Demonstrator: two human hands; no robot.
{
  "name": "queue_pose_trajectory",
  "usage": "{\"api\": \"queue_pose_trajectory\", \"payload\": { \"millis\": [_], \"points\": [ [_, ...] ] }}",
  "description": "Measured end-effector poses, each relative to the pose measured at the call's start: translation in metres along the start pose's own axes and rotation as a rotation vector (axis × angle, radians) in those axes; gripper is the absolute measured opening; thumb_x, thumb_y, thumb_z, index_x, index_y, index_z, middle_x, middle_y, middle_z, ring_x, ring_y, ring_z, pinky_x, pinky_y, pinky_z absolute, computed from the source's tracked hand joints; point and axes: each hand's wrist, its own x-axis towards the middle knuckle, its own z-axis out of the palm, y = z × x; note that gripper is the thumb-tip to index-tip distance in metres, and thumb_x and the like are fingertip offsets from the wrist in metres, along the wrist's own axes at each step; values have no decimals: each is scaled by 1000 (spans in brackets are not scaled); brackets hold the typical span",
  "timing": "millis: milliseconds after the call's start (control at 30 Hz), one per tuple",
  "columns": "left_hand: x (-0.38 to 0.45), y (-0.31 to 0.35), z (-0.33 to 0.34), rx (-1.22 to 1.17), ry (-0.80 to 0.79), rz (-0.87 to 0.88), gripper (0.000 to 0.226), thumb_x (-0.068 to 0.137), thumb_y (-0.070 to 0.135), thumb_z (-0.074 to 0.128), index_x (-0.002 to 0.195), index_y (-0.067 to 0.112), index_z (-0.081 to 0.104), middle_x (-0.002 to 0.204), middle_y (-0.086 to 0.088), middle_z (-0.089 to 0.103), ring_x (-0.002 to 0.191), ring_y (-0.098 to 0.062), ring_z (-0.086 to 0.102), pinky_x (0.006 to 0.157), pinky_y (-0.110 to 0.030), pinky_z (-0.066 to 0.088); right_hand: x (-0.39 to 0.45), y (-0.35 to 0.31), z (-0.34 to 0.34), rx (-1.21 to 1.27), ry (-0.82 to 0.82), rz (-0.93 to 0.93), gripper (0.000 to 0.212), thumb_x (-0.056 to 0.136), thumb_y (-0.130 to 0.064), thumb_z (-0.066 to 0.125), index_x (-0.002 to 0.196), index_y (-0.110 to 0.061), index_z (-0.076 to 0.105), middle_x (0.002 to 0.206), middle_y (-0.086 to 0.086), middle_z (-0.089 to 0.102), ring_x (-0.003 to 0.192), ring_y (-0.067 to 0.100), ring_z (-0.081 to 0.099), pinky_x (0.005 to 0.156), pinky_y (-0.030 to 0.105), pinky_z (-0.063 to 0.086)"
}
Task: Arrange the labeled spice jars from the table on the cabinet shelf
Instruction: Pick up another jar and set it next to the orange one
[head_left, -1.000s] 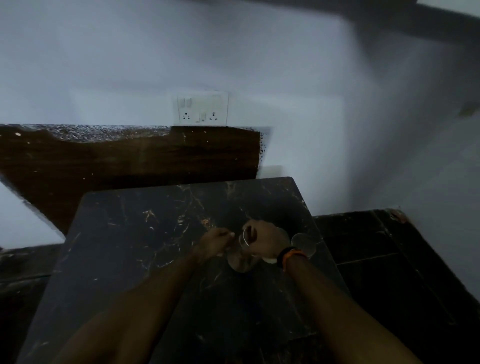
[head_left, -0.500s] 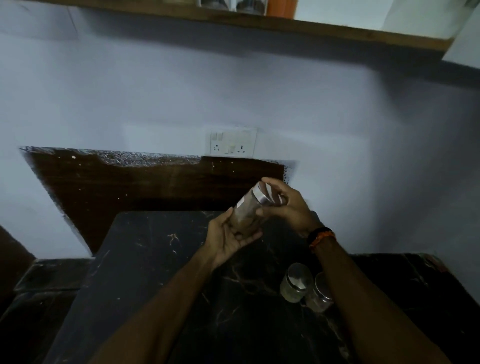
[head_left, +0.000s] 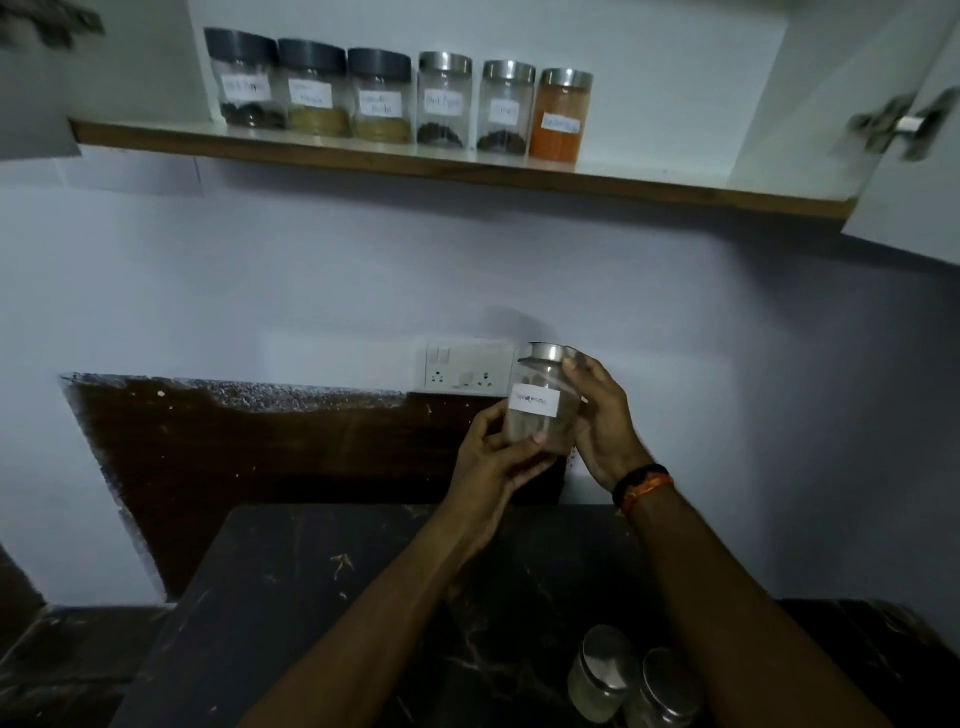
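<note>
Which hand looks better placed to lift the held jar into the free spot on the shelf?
Probably the right hand: it grips the spice jar at lid and side, below the bare shelf right of the orange jar. The left hand only cradles its base.

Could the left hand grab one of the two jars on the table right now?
Probably not as things stand: the left hand grips the labeled jar together with the right hand, though nothing covers the table jars.

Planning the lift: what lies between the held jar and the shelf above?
Only bare wall, in the head view. The jar sits in both hands, below the shelf.
</note>
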Motion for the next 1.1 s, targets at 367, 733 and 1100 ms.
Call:
{"api": "queue_pose_trajectory", "payload": {
  "millis": [367, 733, 1100],
  "points": [
    [50, 76, 63, 282, -85, 179, 65, 81, 18, 81, 135, 38, 51, 133, -9, 59, 118, -27, 63, 97, -48, 56, 46, -99, 14, 76, 21, -113, 58, 93, -34, 58, 139, 1, 50, 137, 30, 54, 111, 40, 58, 107, 64, 39],
    [88, 150, 105, 545, -146, 391, 73, 76, 21, 86, 138, 29, 50, 131, -4, 62, 121, -20, 59, 97, -47, 56, 73, -176, 31, 17, -17, -211, 51, 88, -48, 60, 122, -11, 67, 102, 10, 75, 84, 26, 73, 67, 39, 60],
    [126, 200, 132, 703, -261, 389, 70, 70, 25, 90, 130, 24, 54, 114, 0, 72, 104, -16, 70, 81, -32, 61, 100, -207, 34, 33, -27, -316, 56, 90, -36, 63, 134, -2, 55, 133, 30, 57, 106, 41, 61, 103, 64, 42]
  ]
}}
